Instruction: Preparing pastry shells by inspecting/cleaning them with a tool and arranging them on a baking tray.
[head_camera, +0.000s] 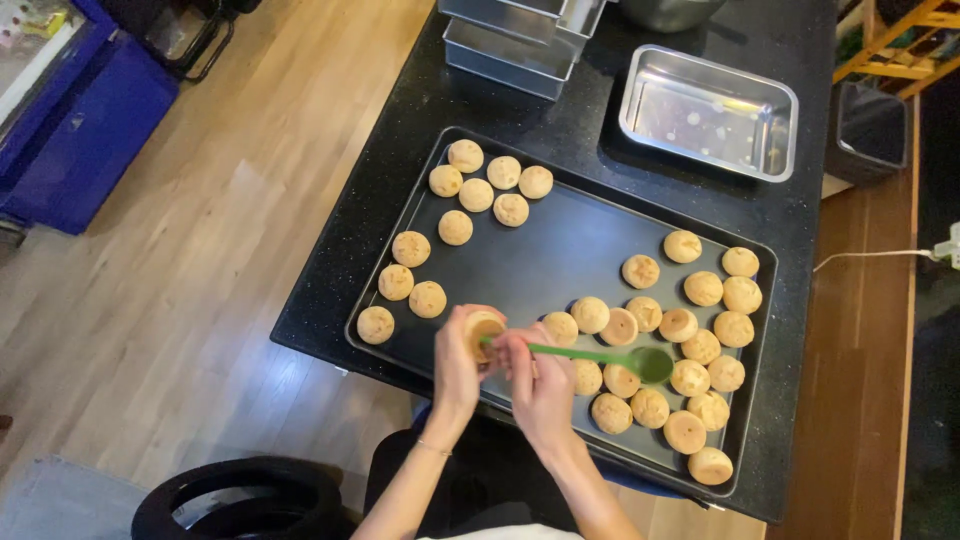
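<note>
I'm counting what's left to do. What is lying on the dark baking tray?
The dark baking tray holds round pale buns in two clusters, left and right. The hands and green spoon cover some at the near edge.

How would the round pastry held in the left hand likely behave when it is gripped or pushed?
The round pastry in the left hand looks puffed and light, so probably hollow and easy to crush. Its domed shape suggests it could roll if nudged on the dark tray. The green spoon handle, held by the right hand, seems poked into it, hinting at a thin shell.

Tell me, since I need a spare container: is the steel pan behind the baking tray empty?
Empty: the steel pan shows only its bare, reflective bottom.
</note>
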